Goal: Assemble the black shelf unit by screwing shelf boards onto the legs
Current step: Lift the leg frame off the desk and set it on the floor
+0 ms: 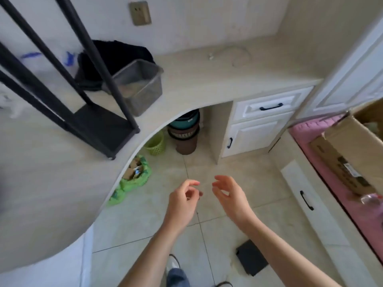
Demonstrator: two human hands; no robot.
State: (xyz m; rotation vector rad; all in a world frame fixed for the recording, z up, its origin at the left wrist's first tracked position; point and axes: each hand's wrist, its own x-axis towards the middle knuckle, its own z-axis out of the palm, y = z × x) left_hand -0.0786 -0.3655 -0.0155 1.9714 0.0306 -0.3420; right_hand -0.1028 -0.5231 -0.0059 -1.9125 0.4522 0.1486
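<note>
The black shelf unit stands on the curved counter (51,172) at the left. Its shelf board (103,127) lies flat near the counter's edge, and its legs (94,50) rise out of the top of the view. Both of my hands hover over the floor tiles, apart from the shelf. My left hand (182,201) has its fingers curled, with a small dark speck at the fingertips; whether it holds anything is unclear. My right hand (230,195) is relaxed and holds nothing. A small black panel (250,257) lies on the floor near my feet.
A grey plastic bin (143,85) and a black cloth (116,54) sit on the counter behind the shelf. Under the counter are a green bag (134,179), a green basket (155,145) and stacked pots (185,133). An open cardboard box (348,154) lies on a pink mat at the right.
</note>
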